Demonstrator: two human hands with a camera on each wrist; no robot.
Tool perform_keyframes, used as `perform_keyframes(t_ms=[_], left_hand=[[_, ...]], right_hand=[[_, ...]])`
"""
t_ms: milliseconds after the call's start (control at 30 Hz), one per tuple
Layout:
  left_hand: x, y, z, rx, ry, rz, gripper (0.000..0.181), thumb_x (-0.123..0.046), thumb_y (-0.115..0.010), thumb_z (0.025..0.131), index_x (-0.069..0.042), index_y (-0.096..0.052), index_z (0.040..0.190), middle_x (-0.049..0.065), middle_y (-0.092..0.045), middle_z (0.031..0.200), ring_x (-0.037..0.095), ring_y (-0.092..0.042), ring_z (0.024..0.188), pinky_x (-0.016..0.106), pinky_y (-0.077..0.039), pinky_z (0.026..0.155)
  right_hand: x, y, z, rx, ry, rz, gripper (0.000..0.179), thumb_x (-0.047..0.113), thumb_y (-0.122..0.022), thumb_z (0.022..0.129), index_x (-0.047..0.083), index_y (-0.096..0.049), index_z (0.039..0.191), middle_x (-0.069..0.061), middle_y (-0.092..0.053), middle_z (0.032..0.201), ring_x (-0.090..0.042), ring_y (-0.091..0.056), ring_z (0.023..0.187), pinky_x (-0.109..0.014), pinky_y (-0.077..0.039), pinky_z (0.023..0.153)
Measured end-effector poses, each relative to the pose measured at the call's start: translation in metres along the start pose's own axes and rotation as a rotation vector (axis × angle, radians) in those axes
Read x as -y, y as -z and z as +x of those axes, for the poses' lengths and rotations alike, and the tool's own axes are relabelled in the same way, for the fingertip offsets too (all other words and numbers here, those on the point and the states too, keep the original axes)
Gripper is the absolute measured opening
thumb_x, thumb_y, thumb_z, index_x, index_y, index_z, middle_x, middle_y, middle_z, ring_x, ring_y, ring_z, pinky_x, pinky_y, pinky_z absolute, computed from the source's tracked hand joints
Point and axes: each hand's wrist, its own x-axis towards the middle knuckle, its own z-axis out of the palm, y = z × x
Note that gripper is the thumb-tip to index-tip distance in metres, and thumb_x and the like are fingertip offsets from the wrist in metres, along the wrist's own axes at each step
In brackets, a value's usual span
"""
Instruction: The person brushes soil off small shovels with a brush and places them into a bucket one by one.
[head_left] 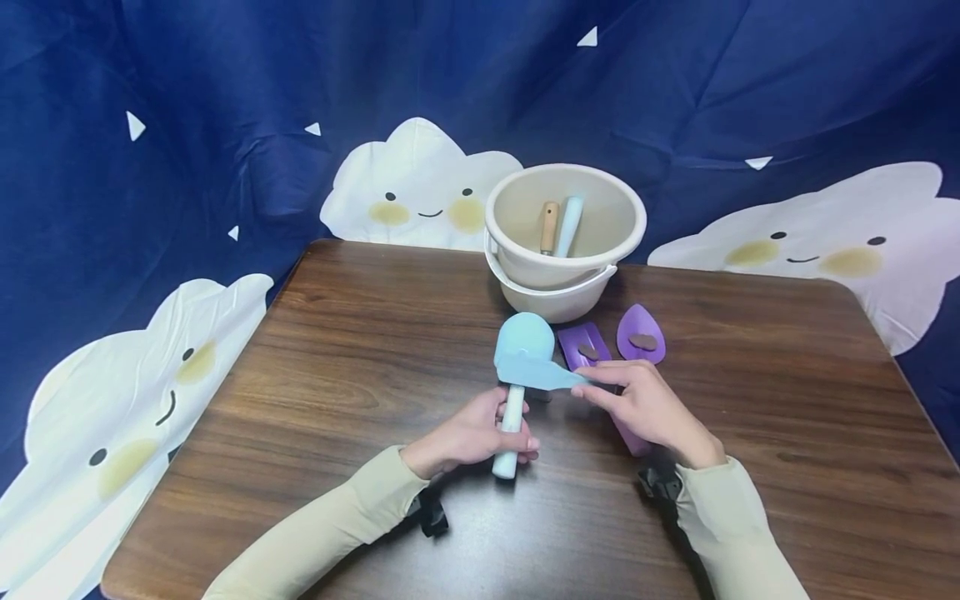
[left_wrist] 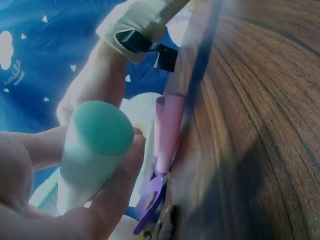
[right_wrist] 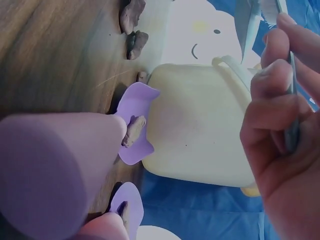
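Scoop (head_left: 525,333) and flat blue tool (head_left: 534,372) held over wooden table (head_left: 337,333)

A person's left hand (head_left: 476,429) grips the light-blue scoop by its pale handle (head_left: 507,454), fingers and thumb wrapped around it, the rounded head pointing to 12 o'clock. From 4 o'clock of that head, the right hand (head_left: 645,404) pinches the narrow end of the flat blue tool — its broad end overlaps the lower part of the scoop's head as seen from above, though whether the two touch cannot be told. Cream sleeves (head_left: 322,525) cover both arms, a black device (head_left: 431,510) at each wrist. At 1 o'clock from the scoop stands a cream bucket (head_left: 517,254), a wooden handle (head_left: 550,223) and a light-blue handle (head_left: 570,223) leaning inside. At 3 o'clock lie a rectangular purple tool (head_left: 573,337) and, beyond it, a pointed purple tool (head_left: 637,321) — each bearing a brown lump (head_left: 642,342). A pink handle (head_left: 632,437) shows just below the right hand. In the right wrist view, loose brown pieces (right_wrist: 132,16) lie on the table near the bucket. A dark-blue backdrop (head_left: 262,50) with printed clouds (head_left: 420,158) spans 10 to 2 o'clock.
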Motion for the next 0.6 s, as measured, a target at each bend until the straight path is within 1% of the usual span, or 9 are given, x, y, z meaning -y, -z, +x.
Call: perform_keyframes(t_ms=[67,133,200,300,367,467,533,600], left_hand=[[-0.001,0.0,-0.001,0.004,-0.009,0.027,0.051,0.005,-0.069,0.082,0.012,-0.039,0.122,0.008,-0.066,0.081,0.019,-0.07,0.071,0.034,-0.06,0.075],[-0.001,-0.001,-0.002,0.005,-0.024,0.061,0.051,0.004,-0.071,0.082,0.012,-0.04,0.122,0.005,-0.065,0.079,0.018,-0.069,0.07,0.033,-0.06,0.074],[-0.001,-0.001,-0.002,-0.001,-0.039,0.088,0.05,0.003,-0.071,0.082,0.011,-0.041,0.121,0.003,-0.064,0.08,0.018,-0.068,0.07,0.03,-0.059,0.073],[-0.002,-0.001,-0.003,0.002,-0.065,0.131,0.048,0.001,-0.071,0.082,0.01,-0.043,0.119,0.004,-0.064,0.082,0.017,-0.067,0.072,0.025,-0.055,0.071],[-0.002,-0.001,-0.004,0.016,-0.082,0.15,0.046,0.0,-0.071,0.083,0.009,-0.043,0.118,0.006,-0.065,0.083,0.016,-0.067,0.073,0.022,-0.053,0.07],[-0.002,-0.001,-0.005,0.036,-0.09,0.16,0.043,-0.001,-0.07,0.084,0.008,-0.043,0.117,0.01,-0.067,0.085,0.015,-0.066,0.074,0.021,-0.052,0.069],[-0.001,-0.002,-0.005,0.047,-0.088,0.159,0.042,0.0,-0.069,0.084,0.008,-0.043,0.116,0.011,-0.068,0.085,0.014,-0.065,0.073,0.021,-0.052,0.069],[-0.001,-0.003,-0.005,0.059,-0.083,0.155,0.04,0.001,-0.068,0.085,0.008,-0.043,0.115,0.012,-0.068,0.084,0.014,-0.065,0.072,0.021,-0.053,0.067]], right_hand=[[-0.001,0.0,0.0,-0.011,-0.003,-0.01,0.025,0.018,-0.076,0.083,0.007,-0.075,0.105,-0.007,-0.075,0.101,-0.025,-0.069,0.101,-0.043,-0.057,0.086],[-0.002,0.001,0.001,-0.023,-0.004,-0.025,0.025,0.019,-0.077,0.082,0.008,-0.075,0.105,-0.006,-0.075,0.101,-0.02,-0.069,0.097,-0.034,-0.058,0.081],[-0.004,0.003,0.001,-0.028,-0.003,-0.031,0.026,0.019,-0.077,0.083,0.008,-0.075,0.106,-0.005,-0.075,0.1,-0.014,-0.068,0.091,-0.025,-0.056,0.075],[-0.006,0.007,0.0,-0.038,-0.02,-0.036,0.026,0.021,-0.076,0.083,0.01,-0.075,0.107,-0.003,-0.075,0.1,-0.008,-0.065,0.089,-0.016,-0.051,0.074],[-0.007,0.01,0.0,-0.046,-0.038,-0.035,0.027,0.022,-0.076,0.084,0.01,-0.075,0.108,-0.002,-0.075,0.099,-0.006,-0.064,0.089,-0.012,-0.05,0.075],[-0.009,0.015,-0.001,-0.065,-0.069,-0.046,0.028,0.024,-0.075,0.085,0.011,-0.074,0.109,-0.003,-0.075,0.098,-0.004,-0.061,0.089,-0.009,-0.047,0.076],[-0.012,0.017,-0.001,-0.091,-0.087,-0.054,0.028,0.022,-0.074,0.085,0.009,-0.074,0.11,-0.005,-0.075,0.098,-0.005,-0.061,0.086,-0.007,-0.046,0.074],[-0.015,0.02,-0.001,-0.129,-0.112,-0.063,0.029,0.022,-0.074,0.086,0.007,-0.073,0.111,-0.009,-0.074,0.1,-0.009,-0.063,0.087,-0.003,-0.044,0.074]])
